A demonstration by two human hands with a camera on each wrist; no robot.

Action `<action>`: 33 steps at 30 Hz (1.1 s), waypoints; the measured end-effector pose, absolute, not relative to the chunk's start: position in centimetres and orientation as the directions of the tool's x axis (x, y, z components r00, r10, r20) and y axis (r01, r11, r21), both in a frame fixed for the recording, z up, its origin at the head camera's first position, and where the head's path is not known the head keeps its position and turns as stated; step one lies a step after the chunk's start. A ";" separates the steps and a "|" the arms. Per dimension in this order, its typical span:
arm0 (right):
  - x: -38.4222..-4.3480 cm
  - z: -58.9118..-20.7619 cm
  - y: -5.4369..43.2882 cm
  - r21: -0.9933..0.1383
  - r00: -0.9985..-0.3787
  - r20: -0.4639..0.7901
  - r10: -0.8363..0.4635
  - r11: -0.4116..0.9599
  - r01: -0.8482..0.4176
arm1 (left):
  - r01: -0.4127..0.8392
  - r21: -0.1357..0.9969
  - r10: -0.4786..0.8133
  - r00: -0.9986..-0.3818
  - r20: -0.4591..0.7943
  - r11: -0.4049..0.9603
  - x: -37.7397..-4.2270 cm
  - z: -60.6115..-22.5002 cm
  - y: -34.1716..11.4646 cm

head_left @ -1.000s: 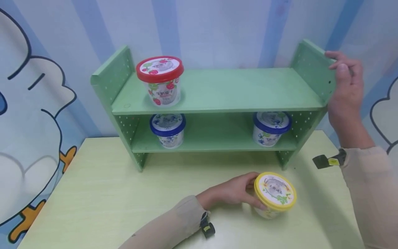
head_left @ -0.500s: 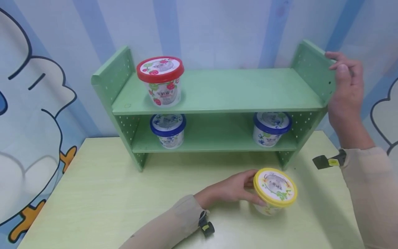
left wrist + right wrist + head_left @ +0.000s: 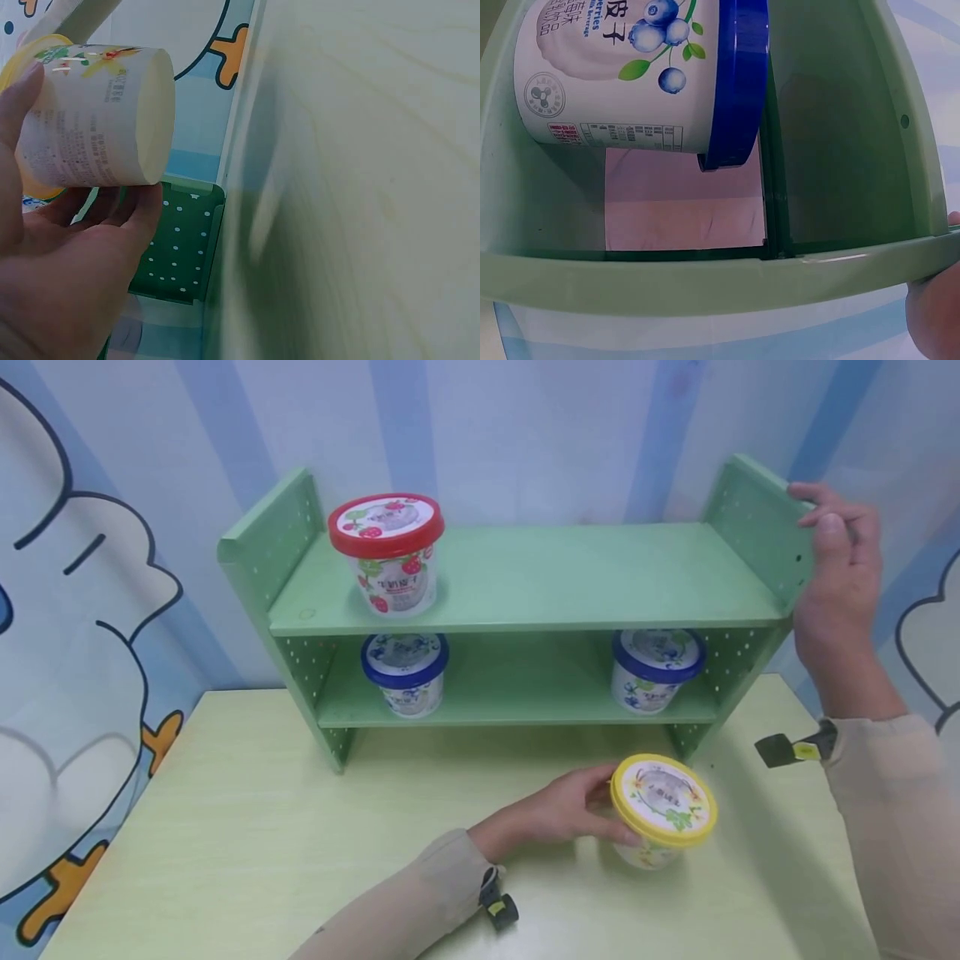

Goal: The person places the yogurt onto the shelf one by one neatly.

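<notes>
In the head view my left hand (image 3: 562,810) grips a paper tub with a yellow lid (image 3: 663,802) from its left side. The left wrist view shows the tub's bare bottom (image 3: 156,116) raised off the table, thumb on one side and fingers on the other. My right hand (image 3: 840,581) holds the right side panel of a green two-tier shelf (image 3: 555,577). On the upper board, at the left, stands a red-lidded strawberry tub (image 3: 390,560). Two blue-lidded tubs stand on the lower board, one left (image 3: 405,672) and one right (image 3: 656,668).
The shelf stands on a pale wooden table (image 3: 225,827), against a blue striped wall (image 3: 510,435). Cartoon figures decorate the wall at the left and right. In the right wrist view a blueberry tub (image 3: 652,82) sits inside the green side frame (image 3: 682,289).
The yellow-lidded tub has risen a little and shifted toward the shelf in my left hand. My right hand keeps its hold on the side panel.
</notes>
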State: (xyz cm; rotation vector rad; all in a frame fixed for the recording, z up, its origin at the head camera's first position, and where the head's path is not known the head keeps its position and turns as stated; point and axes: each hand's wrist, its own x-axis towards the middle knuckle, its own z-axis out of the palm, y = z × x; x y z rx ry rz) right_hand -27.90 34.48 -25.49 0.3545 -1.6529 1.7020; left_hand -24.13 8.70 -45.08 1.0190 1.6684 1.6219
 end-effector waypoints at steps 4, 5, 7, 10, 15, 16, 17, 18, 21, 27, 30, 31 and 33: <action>-27.9 -25.6 34.4 -0.741 -0.688 0.659 0.304 0.103 -0.664 | 0.121 0.991 0.831 -0.545 0.111 -0.053 -24.2 -44.9 8.6; -27.9 -25.6 34.4 -0.739 -0.686 0.661 0.304 0.108 -0.664 | 0.120 0.991 0.830 -0.546 0.116 -0.059 -24.3 -44.9 8.6; -27.9 -25.6 34.4 -0.737 -0.682 0.665 0.304 0.118 -0.666 | 0.117 0.990 0.828 -0.547 0.125 -0.072 -24.3 -44.7 8.6; -27.8 -25.6 34.4 -0.735 -0.680 0.669 0.301 0.132 -0.665 | 0.109 0.990 0.827 -0.546 0.135 -0.090 -24.2 -44.6 8.5; -27.9 -25.6 34.4 -0.729 -0.675 0.676 0.294 0.135 -0.671 | 0.110 0.988 0.827 -0.542 0.151 -0.108 -24.3 -44.5 8.3; -27.9 -25.6 34.4 -0.728 -0.675 0.677 0.293 0.131 -0.673 | 0.111 0.988 0.826 -0.543 0.152 -0.109 -24.3 -44.4 8.3; -27.9 -25.6 34.4 -0.727 -0.675 0.677 0.292 0.126 -0.675 | 0.111 0.988 0.826 -0.543 0.153 -0.110 -24.3 -44.4 8.2; -27.9 -25.6 34.3 -0.726 -0.674 0.679 0.291 0.124 -0.677 | 0.109 0.988 0.825 -0.544 0.154 -0.112 -24.3 -44.3 8.2; -28.0 -25.7 34.4 -0.726 -0.674 0.678 0.293 0.122 -0.677 | 0.104 0.988 0.820 -0.551 0.156 -0.117 -24.2 -44.0 8.3; -28.0 -25.6 34.3 -0.725 -0.674 0.676 0.300 0.101 -0.682 | 0.124 0.982 0.813 -0.551 0.188 -0.143 -24.1 -43.6 8.2; -28.1 -25.6 34.3 -0.716 -0.662 0.684 0.305 0.110 -0.689 | 0.135 0.975 0.820 -0.527 0.222 -0.178 -24.2 -43.2 8.2; -28.1 -25.6 34.3 -0.713 -0.657 0.689 0.306 0.123 -0.690 | 0.143 0.972 0.822 -0.518 0.235 -0.188 -24.3 -43.1 8.1; -28.2 -25.6 34.3 -0.709 -0.648 0.697 0.306 0.160 -0.687 | 0.150 0.968 0.826 -0.504 0.252 -0.203 -24.4 -42.8 8.0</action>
